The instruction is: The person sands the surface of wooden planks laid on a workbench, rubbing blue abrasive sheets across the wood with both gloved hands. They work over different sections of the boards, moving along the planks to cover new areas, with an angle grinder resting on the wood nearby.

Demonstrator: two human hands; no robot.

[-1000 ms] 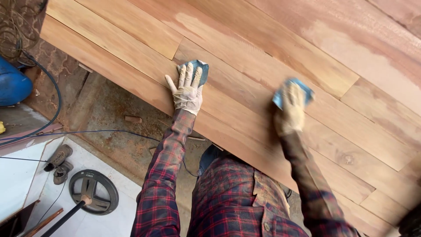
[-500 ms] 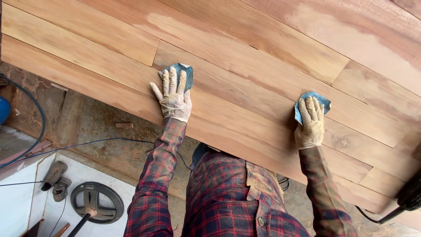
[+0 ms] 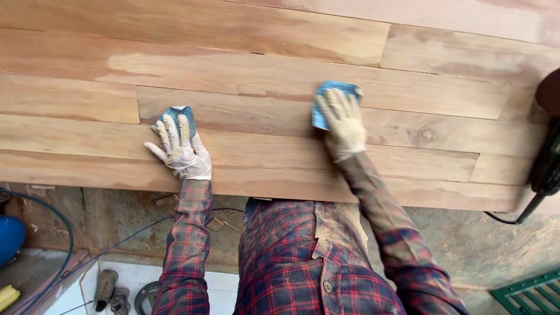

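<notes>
A wide panel of joined wooden boards (image 3: 256, 70) fills the upper view. My left hand (image 3: 181, 149), in a dusty white glove, lies flat on the wood with a blue sanding pad (image 3: 178, 114) pressed under its fingers. My right hand (image 3: 344, 128), also gloved, presses a second blue sanding pad (image 3: 326, 93) against a board further up and to the right. Both arms wear red plaid sleeves. Most of each pad is hidden beneath the fingers.
A black power tool with its cable (image 3: 545, 169) rests at the panel's right edge. Below the panel lie a concrete floor, a dark cable (image 3: 64, 239), a blue container (image 3: 9, 236), a grinder (image 3: 111, 289) and a green grate (image 3: 528, 291).
The view has shifted so the boards look more level. Both hands have slid their pads along the wood, and the right hand now sits higher on the panel than the left.
</notes>
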